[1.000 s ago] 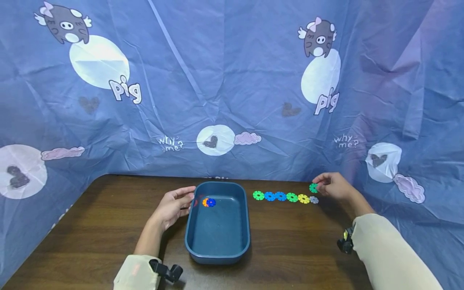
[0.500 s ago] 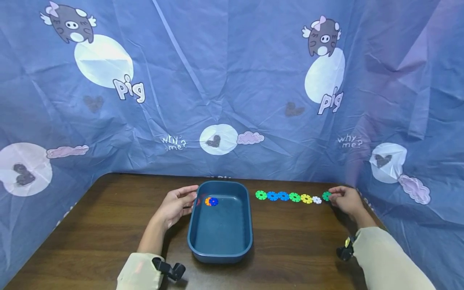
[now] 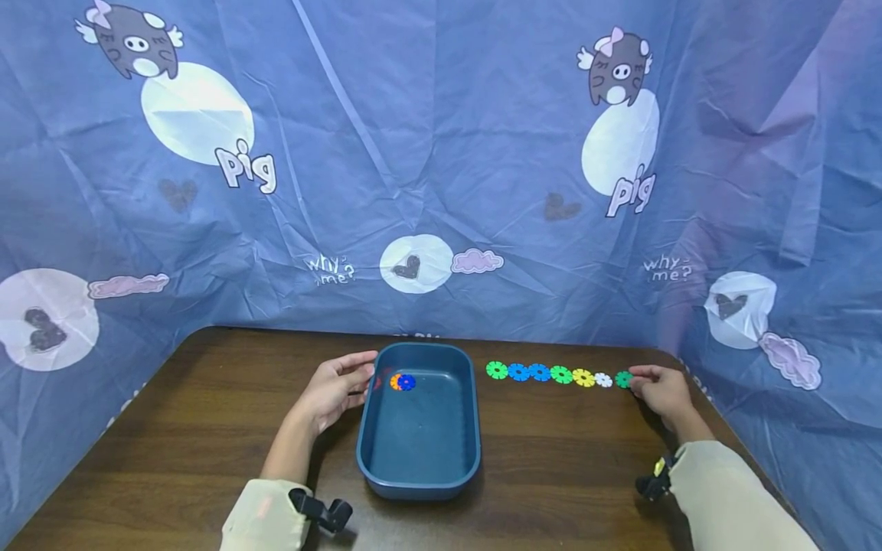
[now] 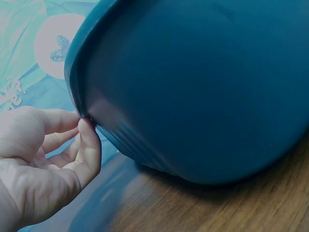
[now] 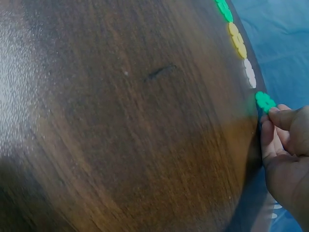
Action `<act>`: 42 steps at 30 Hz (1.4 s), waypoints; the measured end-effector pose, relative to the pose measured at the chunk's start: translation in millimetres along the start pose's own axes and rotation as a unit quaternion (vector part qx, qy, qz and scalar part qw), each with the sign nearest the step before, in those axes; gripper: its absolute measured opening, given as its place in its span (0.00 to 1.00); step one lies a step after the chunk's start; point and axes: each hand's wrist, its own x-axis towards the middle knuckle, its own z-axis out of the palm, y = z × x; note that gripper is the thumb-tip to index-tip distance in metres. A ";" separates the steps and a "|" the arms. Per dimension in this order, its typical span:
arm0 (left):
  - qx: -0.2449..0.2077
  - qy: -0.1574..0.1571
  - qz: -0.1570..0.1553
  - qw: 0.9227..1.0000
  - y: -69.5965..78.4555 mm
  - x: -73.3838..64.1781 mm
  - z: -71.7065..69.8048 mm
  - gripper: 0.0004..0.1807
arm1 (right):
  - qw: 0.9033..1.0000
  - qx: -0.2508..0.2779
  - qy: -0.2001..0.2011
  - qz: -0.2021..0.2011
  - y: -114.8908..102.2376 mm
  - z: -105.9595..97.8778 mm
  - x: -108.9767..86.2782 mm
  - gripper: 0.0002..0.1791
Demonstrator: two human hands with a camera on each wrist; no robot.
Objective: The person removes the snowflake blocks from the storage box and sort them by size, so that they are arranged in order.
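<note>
My right hand (image 3: 667, 394) pinches a dark green notched plastic disc (image 3: 623, 379) between thumb and finger at the right end of a row. That row holds a light green disc (image 3: 496, 370), blue discs (image 3: 518, 372), another light green disc, a yellow disc (image 3: 583, 377) and a small white disc (image 3: 603, 379). In the right wrist view the held green disc (image 5: 264, 101) sits slightly apart from the white one (image 5: 249, 73). My left hand (image 3: 334, 393) grips the left rim of a dark blue plastic tub (image 3: 418, 490); the left wrist view shows thumb and finger at its edge (image 4: 72, 82).
Inside the tub, near its far left, lie an orange disc (image 3: 395, 383) and a blue disc (image 3: 407, 383), overlapping. The brown wooden table (image 3: 551, 467) ends at a blue patterned cloth (image 3: 427, 184) just behind the row.
My right hand has moved rightward and down with the green disc, from above the white disc to the row's right end. The left hand stays on the tub.
</note>
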 end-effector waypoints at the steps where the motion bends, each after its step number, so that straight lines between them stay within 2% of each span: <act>1: -0.001 0.001 0.000 1.000 -0.2 0.0 0.1 0.24 | 1.000 -0.013 -0.003 -0.004 0.0 0.0 -0.4 0.19; 23: 0.001 0.004 -0.001 1.000 -1.7 -1.1 1.8 0.23 | 0.998 -0.065 -0.005 0.009 -0.7 1.7 -3.2 0.16; 28: -0.001 0.005 -0.002 1.000 -2.1 -0.8 1.7 0.23 | 0.999 -0.042 -0.009 0.010 1.5 0.5 -2.8 0.18; 36: 0.001 0.007 -0.006 1.000 0.2 -0.4 1.9 0.23 | 0.998 0.045 -0.039 0.012 0.1 -2.2 -2.2 0.22; 42: 0.000 0.007 -0.003 1.000 0.5 -0.8 0.9 0.23 | 0.997 0.048 -0.067 0.000 -10.9 -1.1 3.7 0.22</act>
